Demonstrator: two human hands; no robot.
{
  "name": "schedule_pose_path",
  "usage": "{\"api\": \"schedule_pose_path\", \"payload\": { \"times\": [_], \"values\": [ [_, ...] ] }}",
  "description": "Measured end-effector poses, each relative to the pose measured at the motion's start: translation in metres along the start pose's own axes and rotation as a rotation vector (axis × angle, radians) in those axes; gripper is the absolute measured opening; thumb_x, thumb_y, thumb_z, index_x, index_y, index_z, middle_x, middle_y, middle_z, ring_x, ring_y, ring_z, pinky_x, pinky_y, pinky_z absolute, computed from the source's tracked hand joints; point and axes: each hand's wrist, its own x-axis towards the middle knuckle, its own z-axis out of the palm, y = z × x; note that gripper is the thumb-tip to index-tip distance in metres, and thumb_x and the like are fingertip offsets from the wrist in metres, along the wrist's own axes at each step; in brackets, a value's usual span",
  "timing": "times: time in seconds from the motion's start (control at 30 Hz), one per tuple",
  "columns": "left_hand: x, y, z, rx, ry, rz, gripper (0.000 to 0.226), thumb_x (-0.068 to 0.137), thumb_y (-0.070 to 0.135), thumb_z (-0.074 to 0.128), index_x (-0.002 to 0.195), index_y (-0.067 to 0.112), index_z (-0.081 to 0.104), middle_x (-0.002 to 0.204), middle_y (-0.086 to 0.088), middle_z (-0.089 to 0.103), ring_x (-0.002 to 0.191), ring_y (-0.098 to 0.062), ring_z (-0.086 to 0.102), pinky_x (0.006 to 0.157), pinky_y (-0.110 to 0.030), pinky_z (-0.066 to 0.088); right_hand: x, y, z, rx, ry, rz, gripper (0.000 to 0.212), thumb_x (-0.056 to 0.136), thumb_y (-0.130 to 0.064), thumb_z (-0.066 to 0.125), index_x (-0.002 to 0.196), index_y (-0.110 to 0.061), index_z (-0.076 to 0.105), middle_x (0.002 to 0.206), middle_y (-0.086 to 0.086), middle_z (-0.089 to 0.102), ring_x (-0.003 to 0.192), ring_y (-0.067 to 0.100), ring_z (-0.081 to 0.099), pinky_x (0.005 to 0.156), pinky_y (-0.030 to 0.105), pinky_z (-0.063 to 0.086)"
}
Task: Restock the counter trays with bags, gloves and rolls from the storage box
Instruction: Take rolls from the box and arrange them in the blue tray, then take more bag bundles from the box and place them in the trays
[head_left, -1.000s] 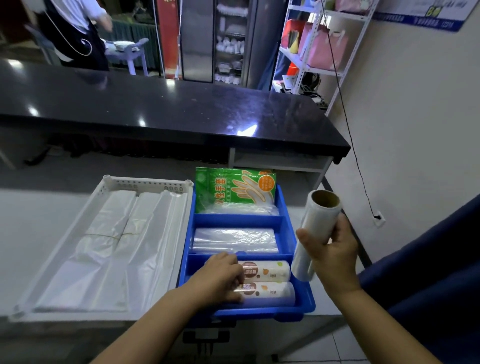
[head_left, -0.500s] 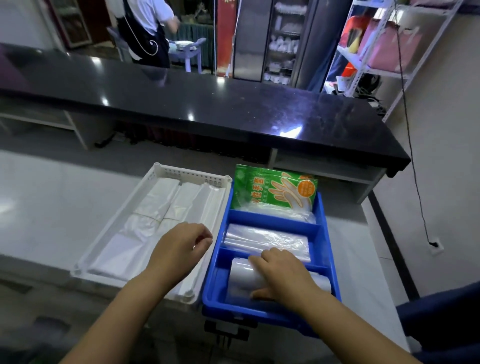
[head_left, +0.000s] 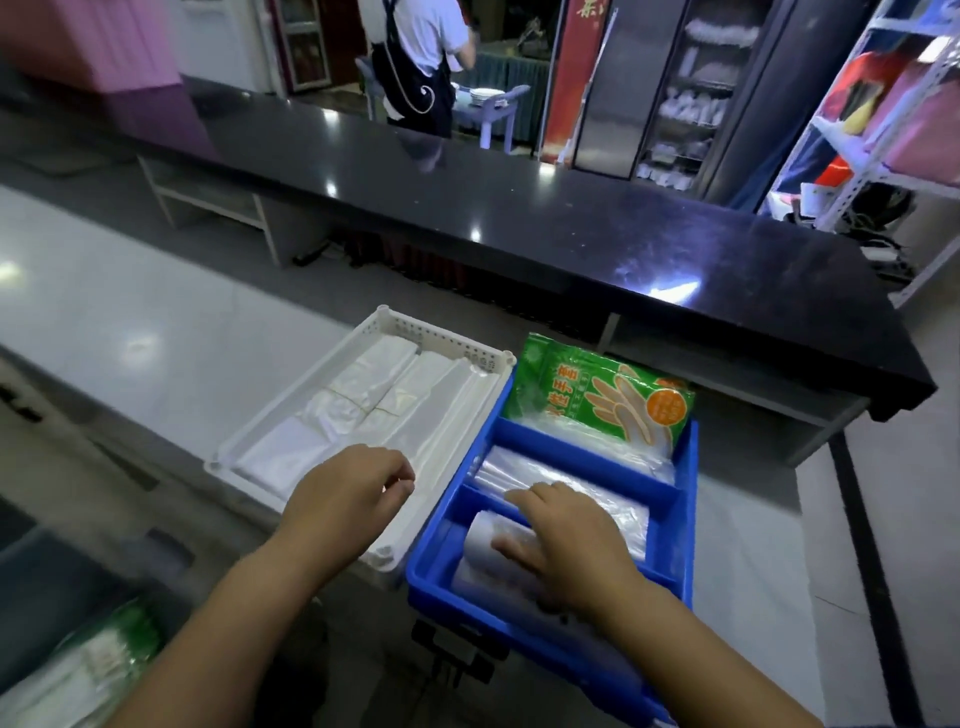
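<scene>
Head view: our right hand (head_left: 566, 545) lies flat, fingers nearly straight, on the clear-wrapped roll (head_left: 491, 538) in the nearest compartment of the blue divided tray (head_left: 687, 488). It presses rather than grasps. Our left hand (head_left: 348, 499) hovers over the near end of the white perforated tray (head_left: 441, 340), fingers loosely curled and holding nothing. The middle compartment holds a stack of clear bags (head_left: 582, 467), and in the far one the green glove pack (head_left: 597, 395) stands tilted. We judge the step in hand to be seating the roll. To do it well, we should press it down until it lies level, below the rim and parallel to the divider. Then we lift the palm straight up, so the slippery film does not drag it askew.
</scene>
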Motion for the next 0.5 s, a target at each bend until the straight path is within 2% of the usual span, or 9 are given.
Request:
{"api": "schedule_pose_path", "payload": {
  "times": [0.13,0.2,0.27,0.37,0.5],
  "values": [
    [-0.046,-0.013,-0.026,0.092,0.051,-0.163,0.008,0.088,0.028,0.056,0.087,0.025,0.064,0.082,0.008,0.065,0.083,-0.015,0.056,0.067,-0.033,0.048,0.024,-0.017,-0.007,0.113,0.036,-0.146,0.035,0.09,-0.046,0.047,0.116,-0.026,0.061,0.109,-0.004,0.066,0.102,0.018,0.058,0.082,0.034,0.047],
    [-0.077,-0.023,-0.041,0.152,0.115,-0.218,0.003,0.082,0.021,0.066,0.083,0.019,0.067,0.079,0.0,0.067,0.08,-0.023,0.061,0.064,-0.034,0.05,0.039,-0.037,-0.004,0.136,0.013,-0.222,0.033,0.091,-0.045,0.048,0.113,-0.025,0.062,0.104,-0.005,0.068,0.099,0.018,0.059,0.078,0.031,0.045],
    [-0.109,-0.034,-0.057,0.2,0.161,-0.312,0.003,0.079,0.019,0.07,0.079,0.017,0.068,0.075,-0.003,0.067,0.075,-0.025,0.061,0.06,-0.034,0.047,0.052,-0.063,0.002,0.145,-0.001,-0.294,0.032,0.091,-0.045,0.048,0.112,-0.025,0.063,0.102,-0.004,0.069,0.097,0.019,0.06,0.076,0.031,0.044],
    [-0.156,-0.059,-0.076,0.275,0.187,-0.482,0.005,0.082,0.022,0.066,0.078,0.019,0.067,0.075,-0.001,0.066,0.078,-0.023,0.06,0.059,-0.034,0.045,0.07,-0.11,0.012,0.124,-0.008,-0.424,0.029,0.092,-0.042,0.048,0.108,-0.026,0.065,0.099,-0.004,0.07,0.093,0.02,0.062,0.075,0.032,0.044],
    [-0.212,-0.098,-0.094,0.308,0.233,-0.634,0.008,0.086,0.023,0.06,0.08,0.021,0.064,0.079,0.003,0.066,0.083,-0.021,0.058,0.057,-0.032,0.037,0.079,-0.175,0.029,0.143,-0.06,-0.523,0.022,0.088,-0.038,0.052,0.093,-0.025,0.069,0.087,-0.004,0.071,0.08,0.02,0.064,0.063,0.03,0.048]
  ]
}}
